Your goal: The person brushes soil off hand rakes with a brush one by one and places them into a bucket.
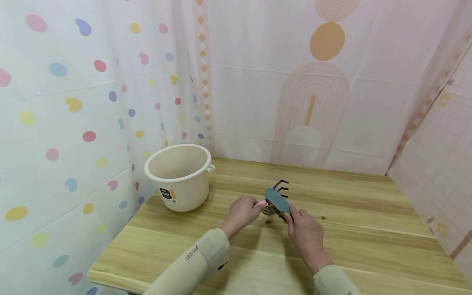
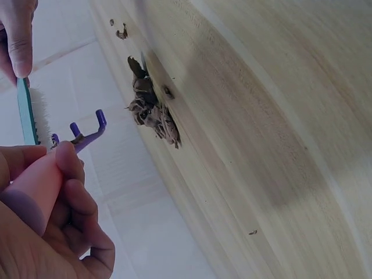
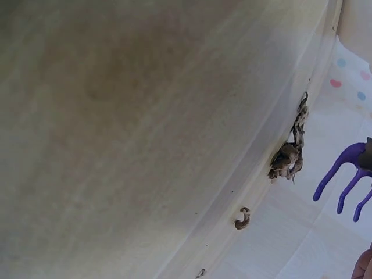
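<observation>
My left hand (image 1: 240, 214) grips the pink handle of a small garden hand rake (image 2: 36, 189) with purple tines. In my right hand (image 1: 307, 234) is a teal brush (image 1: 277, 200) with pale bristles. The brush lies across the rake's head in the head view, its bristles facing the tines in the left wrist view. Brown bits cling near the base of the tines in the right wrist view. Below both tools, a small heap of dry brown leaves (image 2: 154, 110) lies on the wooden table (image 1: 368, 229).
A cream bucket (image 1: 189, 190) with a label on its side stands at the table's back left. One loose leaf scrap (image 1: 323, 217) lies right of the heap. Patterned curtains (image 1: 243, 102) hang along the table's back and sides.
</observation>
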A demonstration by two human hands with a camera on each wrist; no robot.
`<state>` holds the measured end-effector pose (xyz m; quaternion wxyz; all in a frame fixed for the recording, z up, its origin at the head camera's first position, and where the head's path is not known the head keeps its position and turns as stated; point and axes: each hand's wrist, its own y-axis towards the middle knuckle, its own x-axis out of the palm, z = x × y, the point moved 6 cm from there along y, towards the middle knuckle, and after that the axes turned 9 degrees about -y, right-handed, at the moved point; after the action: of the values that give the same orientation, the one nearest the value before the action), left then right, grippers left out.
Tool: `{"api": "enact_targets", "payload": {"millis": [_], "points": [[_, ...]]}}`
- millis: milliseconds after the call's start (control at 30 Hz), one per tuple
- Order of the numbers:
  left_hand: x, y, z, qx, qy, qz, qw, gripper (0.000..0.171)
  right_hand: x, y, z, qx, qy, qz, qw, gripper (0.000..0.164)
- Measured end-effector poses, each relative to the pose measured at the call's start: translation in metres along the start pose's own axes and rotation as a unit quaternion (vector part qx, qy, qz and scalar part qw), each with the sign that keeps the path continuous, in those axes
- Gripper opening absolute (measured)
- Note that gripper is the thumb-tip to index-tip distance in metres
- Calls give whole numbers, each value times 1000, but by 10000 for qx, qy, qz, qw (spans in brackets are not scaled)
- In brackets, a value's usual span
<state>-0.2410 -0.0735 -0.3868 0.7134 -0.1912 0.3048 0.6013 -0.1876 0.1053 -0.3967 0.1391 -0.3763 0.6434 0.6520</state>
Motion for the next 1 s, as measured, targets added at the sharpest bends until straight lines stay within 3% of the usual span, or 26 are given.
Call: {"api": "enact_targets", "payload": {"millis": [167,333,500,600,700,833,900,1000], "points": [[2,0,-3,-281,-437,-221,9984,54,1,-1,2,23,6,4,10000,32],[1,1,-5,-268,-551,-308,9976,52,4,-1,9,356,30,-391,9986,30],[1,1,-11,-344,-628,-317,9969,26,7,1,17,674,-25,-899,9937,32],[0,1,-13,-387,-630,-322,9967,23,7,2,19,810,-44,-1019,9915,32],[-3,0,-11,-159,-353,-205,9990,23,3,5,16,717,37,-704,9949,31],[-6,0,-5,270,158,-2,9995,38,-2,9,3,175,270,-189,9993,31],[-6,0,-2,374,260,45,9990,45,-1,8,-1,62,335,-256,9991,31],[-7,1,-1,390,305,87,9987,49,4,6,0,231,259,-685,9970,30]]}}
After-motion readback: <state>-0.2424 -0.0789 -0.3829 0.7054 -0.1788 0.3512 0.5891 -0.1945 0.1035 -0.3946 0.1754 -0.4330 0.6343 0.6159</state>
